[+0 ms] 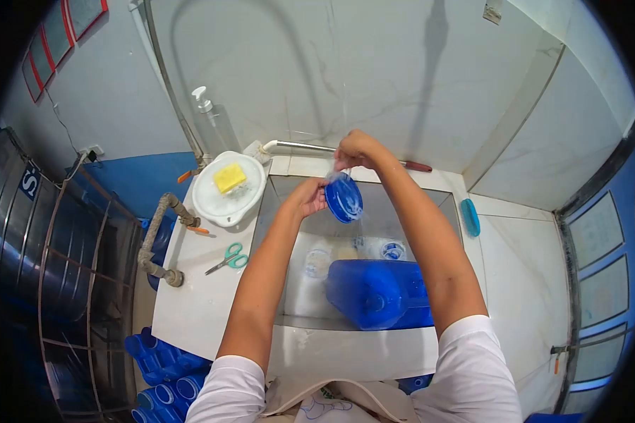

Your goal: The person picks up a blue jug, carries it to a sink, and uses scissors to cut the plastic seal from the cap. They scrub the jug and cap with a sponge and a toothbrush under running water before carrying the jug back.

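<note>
My left hand (310, 198) is closed on the edge of a round blue lid (343, 200), tilted over the sink (300, 247), with water or suds on it. My right hand (356, 151) is just above the lid, at the end of the metal faucet spout (300, 146). Its fingers are curled down; whether they grip the spout or something small is hidden. Water seems to splash between the hands and the lid. Below, a large blue water jug (374, 292) lies on its side in the sink. Small clear and blue-white round pieces (393, 250) lie behind it.
Left of the sink are a white basin (215, 206) bearing a yellow sponge (229, 178), a pump bottle (215, 120), scissors (229, 259) and a pipe with valves (152, 240). A teal brush (470, 217) lies right. Several blue jugs (164, 363) stand below left.
</note>
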`<state>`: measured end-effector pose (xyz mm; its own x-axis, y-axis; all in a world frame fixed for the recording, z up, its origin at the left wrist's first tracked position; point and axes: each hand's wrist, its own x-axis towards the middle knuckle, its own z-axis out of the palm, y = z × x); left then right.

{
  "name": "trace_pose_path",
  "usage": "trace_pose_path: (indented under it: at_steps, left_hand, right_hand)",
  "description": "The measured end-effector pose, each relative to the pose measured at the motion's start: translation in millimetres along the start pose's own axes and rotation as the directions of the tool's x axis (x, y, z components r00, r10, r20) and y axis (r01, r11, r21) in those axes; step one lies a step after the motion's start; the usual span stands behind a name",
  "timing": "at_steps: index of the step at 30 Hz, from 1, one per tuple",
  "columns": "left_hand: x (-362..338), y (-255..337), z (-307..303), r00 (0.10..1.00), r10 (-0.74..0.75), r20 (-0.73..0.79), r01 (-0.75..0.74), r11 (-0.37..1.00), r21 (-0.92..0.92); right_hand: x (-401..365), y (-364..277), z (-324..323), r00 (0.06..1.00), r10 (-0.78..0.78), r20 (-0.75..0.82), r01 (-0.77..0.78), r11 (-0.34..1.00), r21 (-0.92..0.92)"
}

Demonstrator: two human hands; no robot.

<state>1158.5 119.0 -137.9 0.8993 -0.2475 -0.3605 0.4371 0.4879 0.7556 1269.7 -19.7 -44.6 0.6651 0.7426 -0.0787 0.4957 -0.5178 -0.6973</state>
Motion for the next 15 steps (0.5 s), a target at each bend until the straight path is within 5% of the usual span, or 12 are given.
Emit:
trace_pose_path:
  at_steps: [1, 2, 4, 15]
  left_hand:
    - [7.0, 1.0, 4.2, 1.000, -0.001, 0.008, 0.001, 1.000, -0.006]
    - [11.2, 1.8, 9.1, 1.000, -0.025, -0.001, 0.025, 0.999, 0.020]
    - [13.3, 6.9, 21.9, 0.999, -0.053, -0.010, 0.054, 0.997, 0.052]
    - [18.8, 30.0, 20.9, 0.973, 0.042, -0.225, 0.075, 0.871, 0.485]
  right_hand:
    - [-7.7, -15.5, -0.9, 0.974, 0.225, 0.024, -0.226, 0.962, 0.155]
    - [-16.4, -29.5, -2.0, 0.973, 0.231, 0.023, -0.232, 0.961, 0.152]
    - [-29.4, -48.6, -3.9, 0.928, 0.372, 0.023, -0.346, 0.837, 0.424]
    - [-27.3, -50.5, -9.5, 0.939, 0.343, -0.035, -0.302, 0.867, 0.397]
